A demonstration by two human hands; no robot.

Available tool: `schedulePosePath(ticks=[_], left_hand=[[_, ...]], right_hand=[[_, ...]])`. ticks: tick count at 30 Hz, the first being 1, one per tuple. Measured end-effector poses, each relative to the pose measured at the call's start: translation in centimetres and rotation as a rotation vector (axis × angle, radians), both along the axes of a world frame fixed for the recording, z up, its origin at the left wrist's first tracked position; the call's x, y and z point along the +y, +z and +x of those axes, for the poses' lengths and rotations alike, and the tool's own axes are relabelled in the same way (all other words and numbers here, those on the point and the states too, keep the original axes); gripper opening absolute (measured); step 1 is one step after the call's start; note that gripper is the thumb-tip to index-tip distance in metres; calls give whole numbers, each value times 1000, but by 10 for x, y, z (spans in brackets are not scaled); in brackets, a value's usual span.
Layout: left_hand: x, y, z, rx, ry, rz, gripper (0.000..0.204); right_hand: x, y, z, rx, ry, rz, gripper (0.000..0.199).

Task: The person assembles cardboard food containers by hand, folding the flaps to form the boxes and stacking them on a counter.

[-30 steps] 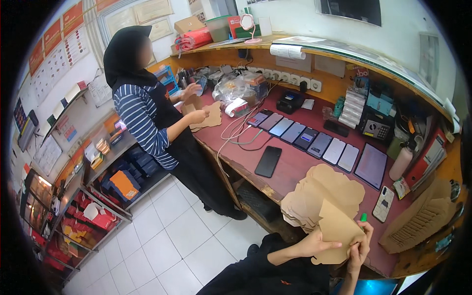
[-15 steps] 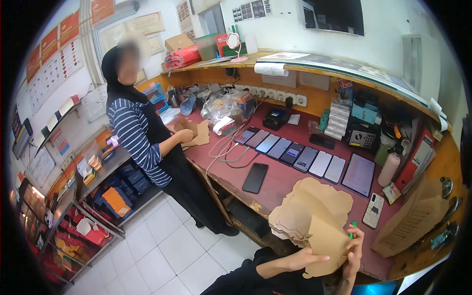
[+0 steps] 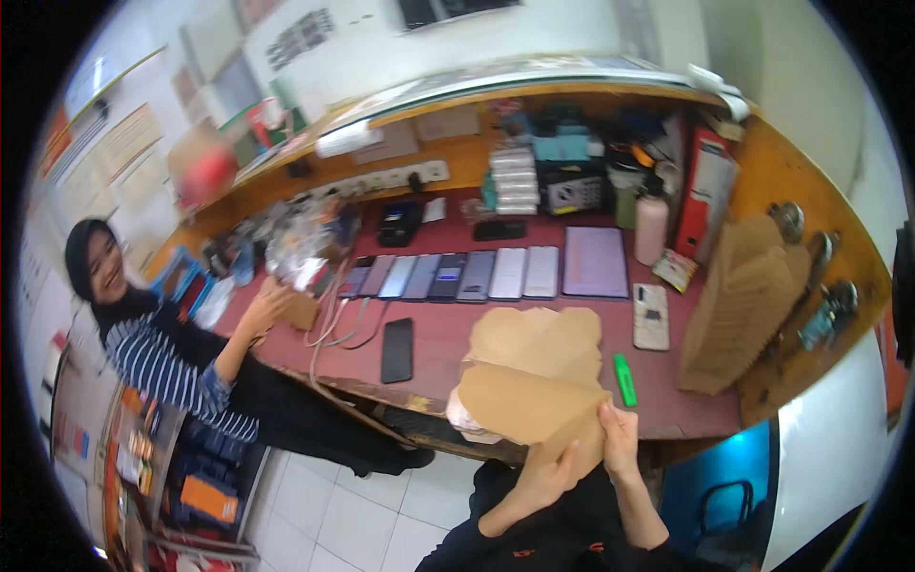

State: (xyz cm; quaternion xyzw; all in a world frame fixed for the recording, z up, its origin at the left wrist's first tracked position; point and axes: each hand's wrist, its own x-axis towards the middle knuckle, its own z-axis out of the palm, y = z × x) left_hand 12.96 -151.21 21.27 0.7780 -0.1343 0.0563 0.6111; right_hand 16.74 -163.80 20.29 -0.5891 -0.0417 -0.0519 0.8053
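Observation:
Both of my hands hold a flat brown cardboard box blank [image 3: 534, 400] at the table's front edge. My left hand [image 3: 545, 477] grips its lower part, thumb on top. My right hand [image 3: 620, 440] pinches its right edge with the fingers closed. Under and behind the held piece lie more brown box blanks [image 3: 538, 334], their lower left edges showing as a stack. A green highlighter [image 3: 624, 379] lies on the red tabletop [image 3: 438, 367] just beyond my right hand.
Several phones [image 3: 461, 275] stand in a row beside a tablet [image 3: 595, 261]; a black phone [image 3: 397, 350] lies nearer. At right are a patterned phone [image 3: 651, 316] and a brown cardboard stack [image 3: 739, 305]. A co-worker [image 3: 181, 353] at left handles a brown cardboard piece [image 3: 301, 310].
My view has swung to the right. The held blank has tilted up off the stack. The highlighter, partly hidden behind my right hand before, now shows whole on the table.

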Motion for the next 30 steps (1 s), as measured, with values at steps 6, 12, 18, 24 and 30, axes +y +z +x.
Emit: schedulePosePath(ticks=[6,12,18,24,30], left_hand=[[7,15,20,22,216,-246,34],[37,39,35,16,-133,7,49],[43,68,45,89,-283,34,34],[37,54,48,-58,93,180,36],[62,-10,46,493,-211,-1016,63]], right_hand=[[-22,34,6,-33,-68,-835,30],[-19,80,28,-717,151,-816,44],[-20,63,32,-567,415,-719,33],[-6,48,28,-515,-97,-551,12],[-6,47,30,-419,-390,-308,14]])
